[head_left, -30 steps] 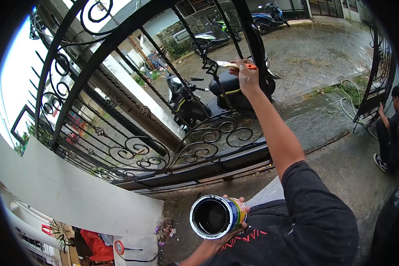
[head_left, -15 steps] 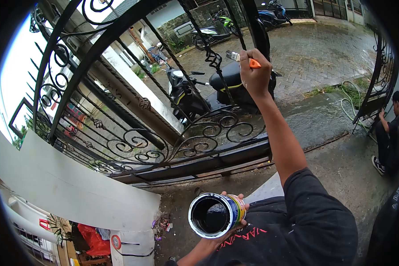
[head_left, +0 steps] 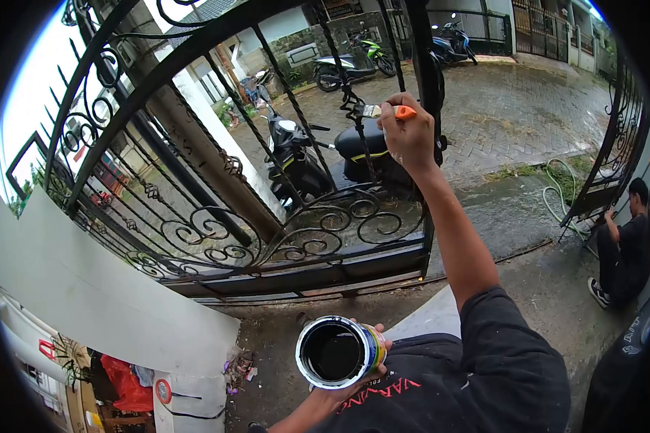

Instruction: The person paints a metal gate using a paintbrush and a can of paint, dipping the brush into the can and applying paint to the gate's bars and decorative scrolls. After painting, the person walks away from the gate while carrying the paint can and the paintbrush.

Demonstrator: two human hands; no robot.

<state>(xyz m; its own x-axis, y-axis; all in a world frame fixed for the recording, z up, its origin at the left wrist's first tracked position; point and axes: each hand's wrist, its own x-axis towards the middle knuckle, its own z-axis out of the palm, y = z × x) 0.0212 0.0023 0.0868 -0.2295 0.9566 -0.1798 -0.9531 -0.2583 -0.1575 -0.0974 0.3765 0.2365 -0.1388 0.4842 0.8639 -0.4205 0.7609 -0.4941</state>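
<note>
My right hand (head_left: pixel 410 133) is closed round the orange handle of a paintbrush (head_left: pixel 388 112), held out at arm's length. The bristles point left and overlap the twisted basket ornament on a bar of the black iron gate (head_left: pixel 314 270). Low in front of my body, my left hand (head_left: pixel 350 390) grips a paint can (head_left: pixel 373 346) from beneath and the side. The can has no lid, a white rim and a colourful label, and dark black paint (head_left: pixel 332 357) shows inside. Scrolls and twisted bars fill the gate panel.
Behind the gate stands a black motorcycle (head_left: pixel 303 173); green (head_left: pixel 361 61) and blue (head_left: pixel 451 43) ones are parked farther off. A person (head_left: pixel 625 242) crouches at the right beside another gate leaf (head_left: pixel 603 173). A hose (head_left: pixel 556 191) lies on the ground. A white wall (head_left: pixel 123 267) curves along the left.
The paintbrush has moved down and left, from beside the bar onto its ornament. The view has shifted slightly, and the paint can stays in my left hand.
</note>
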